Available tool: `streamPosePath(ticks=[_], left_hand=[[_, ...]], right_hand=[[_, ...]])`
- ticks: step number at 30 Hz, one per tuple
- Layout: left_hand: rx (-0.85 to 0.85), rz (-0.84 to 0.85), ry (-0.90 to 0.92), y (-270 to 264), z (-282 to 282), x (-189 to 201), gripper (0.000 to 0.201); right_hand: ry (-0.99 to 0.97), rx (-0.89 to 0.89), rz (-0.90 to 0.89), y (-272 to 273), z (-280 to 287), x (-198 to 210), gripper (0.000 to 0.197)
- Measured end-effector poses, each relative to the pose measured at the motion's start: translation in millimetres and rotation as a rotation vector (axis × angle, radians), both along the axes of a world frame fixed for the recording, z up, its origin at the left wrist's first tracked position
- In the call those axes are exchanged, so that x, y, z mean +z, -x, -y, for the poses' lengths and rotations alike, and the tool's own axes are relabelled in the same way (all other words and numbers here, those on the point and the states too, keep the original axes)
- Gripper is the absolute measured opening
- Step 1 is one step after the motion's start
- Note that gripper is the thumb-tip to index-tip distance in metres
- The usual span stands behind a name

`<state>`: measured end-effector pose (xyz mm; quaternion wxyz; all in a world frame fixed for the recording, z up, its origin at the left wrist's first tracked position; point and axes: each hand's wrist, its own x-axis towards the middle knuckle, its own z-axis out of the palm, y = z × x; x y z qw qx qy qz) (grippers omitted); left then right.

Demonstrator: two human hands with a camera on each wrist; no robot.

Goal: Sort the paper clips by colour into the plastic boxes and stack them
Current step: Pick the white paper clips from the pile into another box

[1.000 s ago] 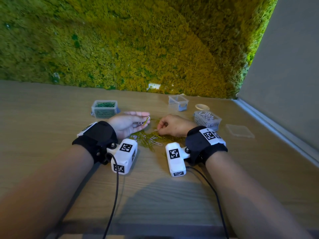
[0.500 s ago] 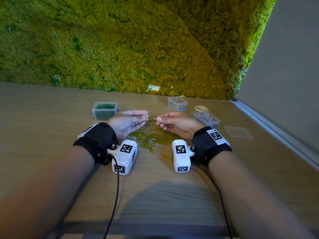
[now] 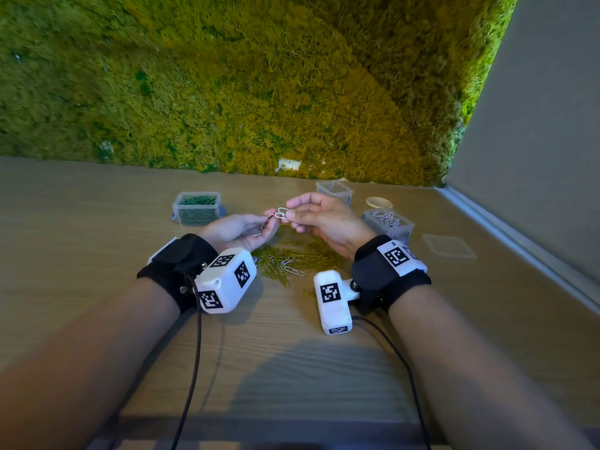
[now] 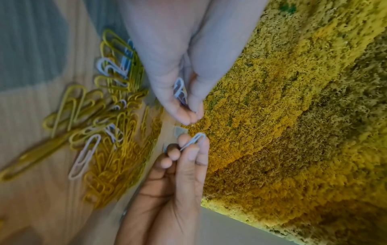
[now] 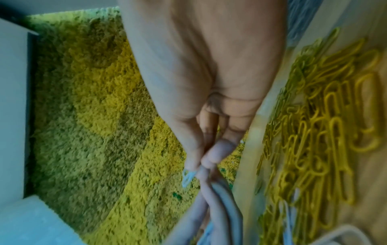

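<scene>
Right hand [image 3: 319, 219] pinches a white clip [image 3: 281, 213]; left hand [image 3: 240, 227] pinches white clips [image 4: 180, 90]; no readable writing; yellow clips [image 3: 292, 259] at 6 o'clock.

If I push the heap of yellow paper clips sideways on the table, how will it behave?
The yellow paper clips lie loose and overlapping on the table, so the heap would probably spread, not move as one. Some look interlocked, so they may drag neighbours, including the white clips among them. They seem light.
</scene>
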<state>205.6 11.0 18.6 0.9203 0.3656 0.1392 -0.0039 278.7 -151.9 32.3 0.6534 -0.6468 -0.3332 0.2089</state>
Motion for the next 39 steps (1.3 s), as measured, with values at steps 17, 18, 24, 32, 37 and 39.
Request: streamPosePath(ticks=[17,18,24,32,37,39], left_hand=[[-0.062,-0.126,0.209,6.6,-11.1,5.4,0.039],[-0.047,-0.124,0.188,6.6,-11.4,3.9,0.040],[-0.109,-0.137,-0.038,10.6,-4.5,6.5,0.038],[-0.328,-0.115,-0.943,21.5,2.1,13.2,0.007],[-0.442,-0.142,-1.432,26.2,1.0,16.5,0.008],[-0.450,-0.148,-1.506,26.4,1.2,15.6,0.011]], right_hand=[[0.845,0.165,0.569,16.6,1.0,7.2,0.035],[0.818,0.118,0.557,14.1,1.2,5.2,0.029],[0.585,-0.054,0.297,-4.2,10.7,-0.1,0.024],[0.647,-0.076,0.404,-7.0,19.5,9.4,0.019],[0.763,0.152,0.516,11.1,7.3,6.8,0.019],[0.813,0.138,0.551,11.3,5.0,5.1,0.017]])
